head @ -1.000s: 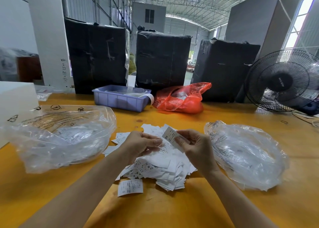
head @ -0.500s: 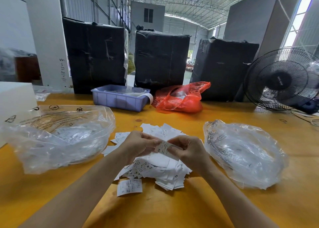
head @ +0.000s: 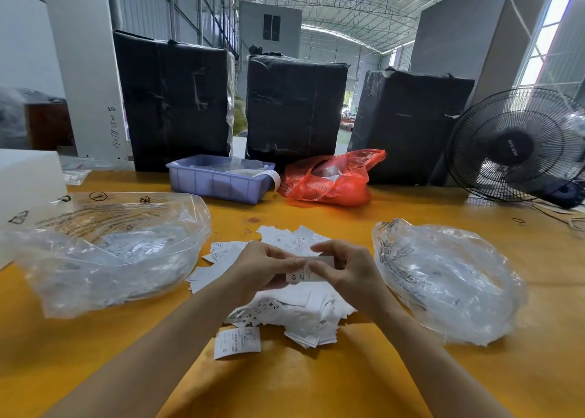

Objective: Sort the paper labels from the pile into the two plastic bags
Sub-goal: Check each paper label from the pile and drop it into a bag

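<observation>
A pile of white paper labels (head: 300,316) lies in the middle of the yellow table (head: 316,386). Above the pile my left hand (head: 262,268) and my right hand (head: 345,268) both pinch one small label (head: 304,273) marked XS, held flat between them. A clear plastic bag (head: 104,253) with some labels inside sits to the left. A second clear plastic bag (head: 449,278) sits to the right. One loose label (head: 237,343) lies in front of the pile.
At the back stand a blue plastic tray (head: 218,181), a red plastic bag (head: 332,180), three black wrapped bales (head: 294,107) and a black fan (head: 516,145) at the right. A white box (head: 28,180) is at the far left.
My right hand brought the raised label down toward my left hand. Both hands now pinch it together, turned flat above the pile.
</observation>
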### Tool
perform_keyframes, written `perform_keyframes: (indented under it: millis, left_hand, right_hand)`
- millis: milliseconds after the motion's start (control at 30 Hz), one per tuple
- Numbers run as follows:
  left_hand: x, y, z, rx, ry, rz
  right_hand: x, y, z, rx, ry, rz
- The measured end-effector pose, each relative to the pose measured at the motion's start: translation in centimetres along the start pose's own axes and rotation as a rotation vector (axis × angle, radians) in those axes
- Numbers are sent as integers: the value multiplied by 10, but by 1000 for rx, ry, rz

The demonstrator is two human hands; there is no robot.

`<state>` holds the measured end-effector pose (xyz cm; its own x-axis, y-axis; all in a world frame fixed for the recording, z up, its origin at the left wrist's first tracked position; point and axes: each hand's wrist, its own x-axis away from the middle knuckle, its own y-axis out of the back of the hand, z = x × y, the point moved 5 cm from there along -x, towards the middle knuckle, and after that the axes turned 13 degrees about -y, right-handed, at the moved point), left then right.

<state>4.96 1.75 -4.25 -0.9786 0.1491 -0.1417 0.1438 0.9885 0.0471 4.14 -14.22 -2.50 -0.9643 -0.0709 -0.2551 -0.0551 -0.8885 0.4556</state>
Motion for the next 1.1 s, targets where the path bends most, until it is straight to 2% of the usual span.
perform_keyframes:
  millis: [167,333,800,1100]
  left_hand:
    - [-1,4,0,133,30,-65]
    - [-1,5,0,233,56,-95]
    - [-1,4,0,235,66,-67]
    - [0,4,-2,208,58,-78]
  right_hand:
    - [-1,9,-3,-168,-46,-96]
    - [0,13,0,-260,-11,-164]
    - [1,11,0,-100,60,-231]
    - [2,13,2,-176,52,-208]
